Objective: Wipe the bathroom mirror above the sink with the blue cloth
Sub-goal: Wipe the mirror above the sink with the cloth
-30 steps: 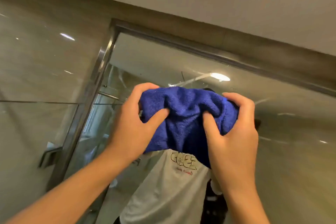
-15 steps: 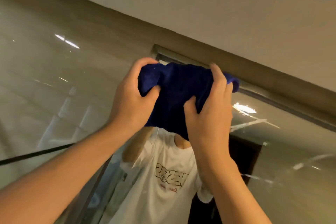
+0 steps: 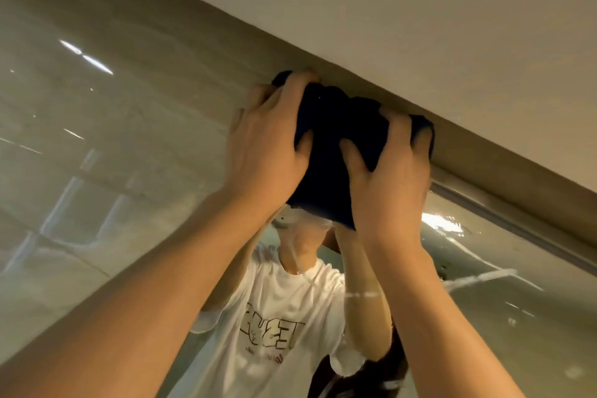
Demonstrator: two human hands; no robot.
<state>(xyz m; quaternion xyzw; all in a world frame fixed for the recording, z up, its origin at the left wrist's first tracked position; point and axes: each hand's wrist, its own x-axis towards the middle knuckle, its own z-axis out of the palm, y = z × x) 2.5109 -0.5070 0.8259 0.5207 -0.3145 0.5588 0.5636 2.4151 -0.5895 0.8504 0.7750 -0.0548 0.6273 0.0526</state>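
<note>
Bare forearms [image 3: 155, 284], no sleeves or jewellery showing — the reflection wears a white T-shirt [image 3: 274, 317] with outlined chest lettering.

Both arms raised overhead, forearms bare, coming up from lower frame & converging near top centre. L forearm runs in from bottom-left, long diagonal; R forearm rises steeper from bottom-right. Wrists roughly straight, backs of both hands toward camera. Left hand [image 3: 265, 152]: fingers curled over top edge of the blue cloth [image 3: 336, 145], thumb hooked in on the near side, so a full grip. Right hand [image 3: 387, 178]: same, fingers bent over the top, thumb angled in toward L thumb, tips close but not touching. Hands side by side, cloth bunched between them.
</note>
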